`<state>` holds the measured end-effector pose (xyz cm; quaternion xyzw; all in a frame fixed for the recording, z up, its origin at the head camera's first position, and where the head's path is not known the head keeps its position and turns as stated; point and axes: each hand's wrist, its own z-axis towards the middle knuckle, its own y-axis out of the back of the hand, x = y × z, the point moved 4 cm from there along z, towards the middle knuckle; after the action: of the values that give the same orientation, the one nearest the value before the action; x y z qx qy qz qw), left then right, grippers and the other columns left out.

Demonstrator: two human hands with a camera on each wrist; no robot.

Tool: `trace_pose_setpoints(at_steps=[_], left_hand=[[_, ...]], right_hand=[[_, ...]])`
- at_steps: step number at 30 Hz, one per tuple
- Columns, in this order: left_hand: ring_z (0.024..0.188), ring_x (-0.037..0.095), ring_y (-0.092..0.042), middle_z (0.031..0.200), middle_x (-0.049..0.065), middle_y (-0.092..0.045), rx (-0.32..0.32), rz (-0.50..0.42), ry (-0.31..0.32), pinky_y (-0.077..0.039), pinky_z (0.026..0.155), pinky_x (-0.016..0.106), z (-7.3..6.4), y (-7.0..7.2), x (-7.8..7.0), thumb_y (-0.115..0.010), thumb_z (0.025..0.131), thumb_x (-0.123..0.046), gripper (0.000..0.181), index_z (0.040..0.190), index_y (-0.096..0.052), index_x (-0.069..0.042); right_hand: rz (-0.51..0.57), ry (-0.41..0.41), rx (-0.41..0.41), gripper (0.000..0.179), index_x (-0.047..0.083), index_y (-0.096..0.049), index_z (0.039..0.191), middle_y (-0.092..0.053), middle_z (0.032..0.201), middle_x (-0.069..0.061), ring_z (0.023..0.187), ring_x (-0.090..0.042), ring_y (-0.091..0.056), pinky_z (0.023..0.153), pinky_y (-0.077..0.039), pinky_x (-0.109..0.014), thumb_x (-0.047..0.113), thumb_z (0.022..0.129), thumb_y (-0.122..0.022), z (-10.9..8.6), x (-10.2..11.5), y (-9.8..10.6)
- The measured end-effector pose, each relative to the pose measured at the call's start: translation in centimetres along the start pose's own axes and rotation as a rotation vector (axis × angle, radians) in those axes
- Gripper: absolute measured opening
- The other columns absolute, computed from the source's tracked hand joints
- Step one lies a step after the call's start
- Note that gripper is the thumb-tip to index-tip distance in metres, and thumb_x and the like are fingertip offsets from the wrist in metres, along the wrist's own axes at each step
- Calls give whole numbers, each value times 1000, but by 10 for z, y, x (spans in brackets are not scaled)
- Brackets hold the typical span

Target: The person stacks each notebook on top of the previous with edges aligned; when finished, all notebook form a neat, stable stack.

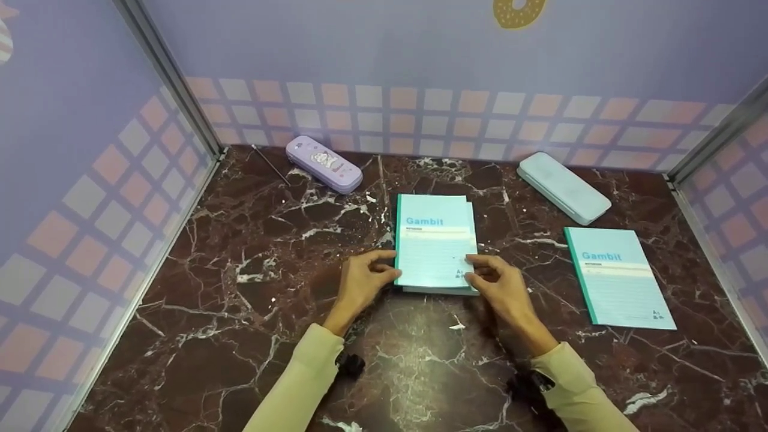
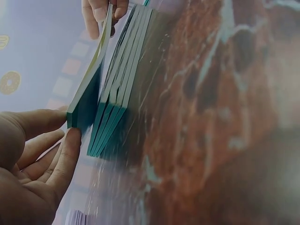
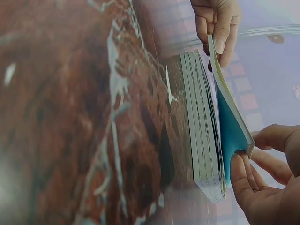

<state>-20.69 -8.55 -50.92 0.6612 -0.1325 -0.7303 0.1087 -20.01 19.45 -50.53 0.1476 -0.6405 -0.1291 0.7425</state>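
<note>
A pale blue "Gambit" notebook (image 1: 429, 252) with a green spine is held level by both hands near the table's middle. My left hand (image 1: 362, 281) pinches its spine edge between thumb and fingers. On the opposite edge, my right hand (image 1: 503, 284) pinches it the same way. Under it lies a stack of several similar notebooks (image 2: 123, 70), with a gap showing between the held one and the stack in both wrist views. From the head, most of the stack is hidden, with only its right and near edges peeking out.
Another Gambit notebook (image 1: 621, 278) lies apart on the right of the marbled table (image 1: 240, 348). Behind it is a pale blue pencil case (image 1: 564, 187). At the back left are a purple pencil case (image 1: 324, 164) and a thin dark stick (image 1: 270, 165). Printed panels (image 1: 360, 48) border the table.
</note>
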Motion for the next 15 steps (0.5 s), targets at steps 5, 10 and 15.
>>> trace_pose_setpoints(at_steps=[5, 10, 15], left_hand=[[85, 17, -77, 97, 6, -80, 8, 27, -5, -64, 73, 35, 3, -7, -2, -86, 91, -11, 35, 125, -79, -8], [84, 17, -77, 95, 7, -80, 5, 40, -16, -64, 70, 32, 6, -14, -2, -86, 90, -8, 33, 123, -79, -7], [82, 17, -77, 93, 7, -80, -15, 49, 3, -62, 66, 29, 7, -19, -1, -87, 89, -6, 32, 120, -80, -6]], right_hand=[[-51, -33, 9, 33, -2, -74, 128, -72, 118, -16, 100, -28, -70, 78, -55, -19, 3, 96, -79, -1, -4, 6], [-82, -36, 11, 33, -1, -74, 127, -73, 115, -15, 97, -28, -70, 77, -54, -19, 3, 96, -80, 0, -7, 10], [-131, 2, -5, 33, -2, -75, 126, -74, 110, -15, 95, -29, -71, 77, -54, -19, 2, 94, -81, 0, -10, 13]])
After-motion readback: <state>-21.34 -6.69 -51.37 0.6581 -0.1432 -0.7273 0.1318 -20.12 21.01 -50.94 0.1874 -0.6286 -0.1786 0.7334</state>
